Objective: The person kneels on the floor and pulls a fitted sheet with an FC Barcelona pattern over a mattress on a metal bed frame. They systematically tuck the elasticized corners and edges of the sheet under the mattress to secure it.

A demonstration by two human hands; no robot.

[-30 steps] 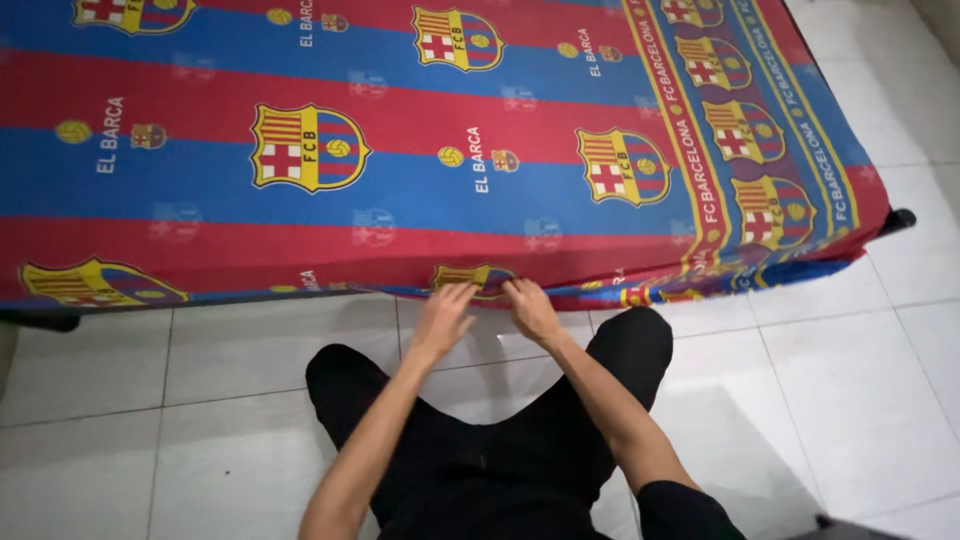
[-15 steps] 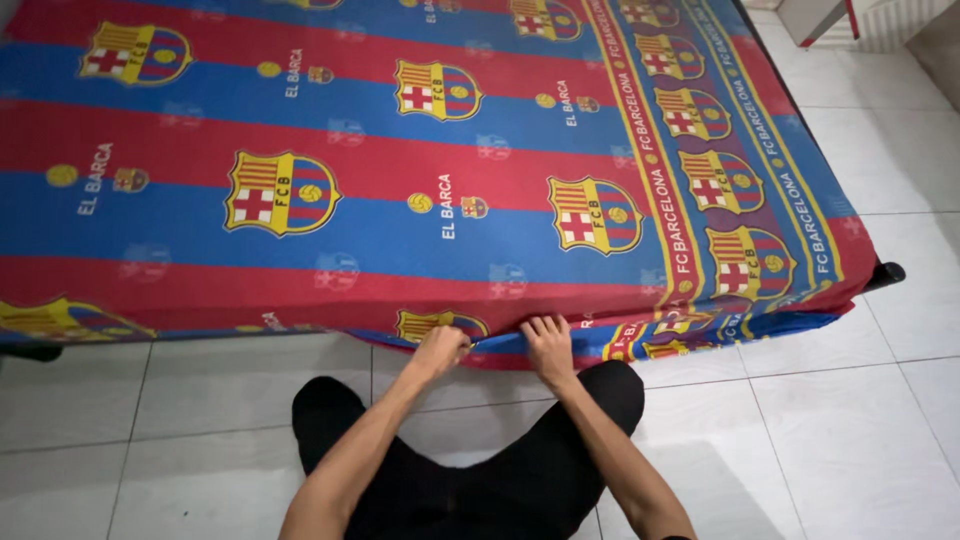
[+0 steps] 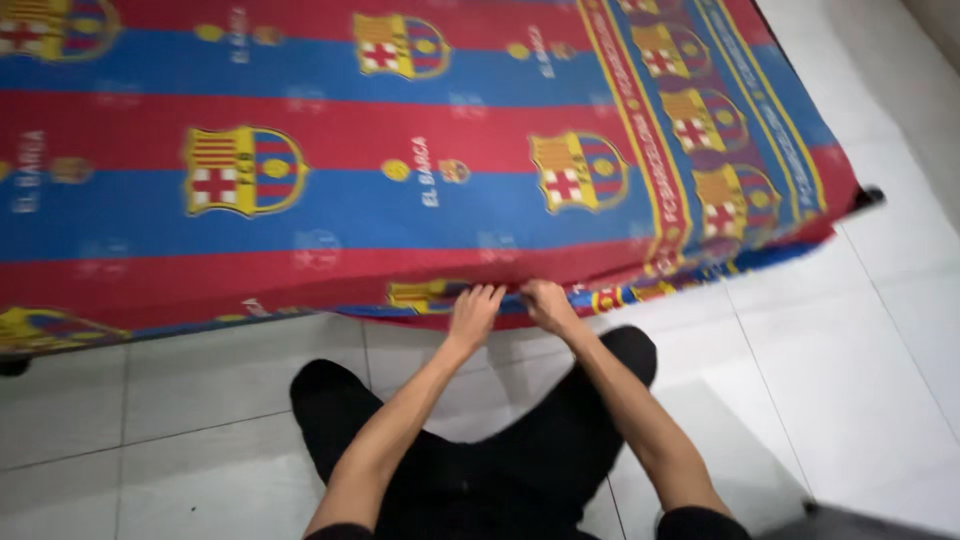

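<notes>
Glossy white floor tiles [image 3: 850,360] with thin grout lines spread out below and right of the low bed [image 3: 868,197], catching soft light.

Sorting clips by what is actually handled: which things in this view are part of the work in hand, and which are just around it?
In hand:
- left hand, fingers on the sheet's lower edge
- right hand, on the same edge beside it
- red and blue striped bedsheet with crest prints, spread over the bed

Just there:
- white tiled floor
- dark bed frame corner
- the person's black trousers
</notes>
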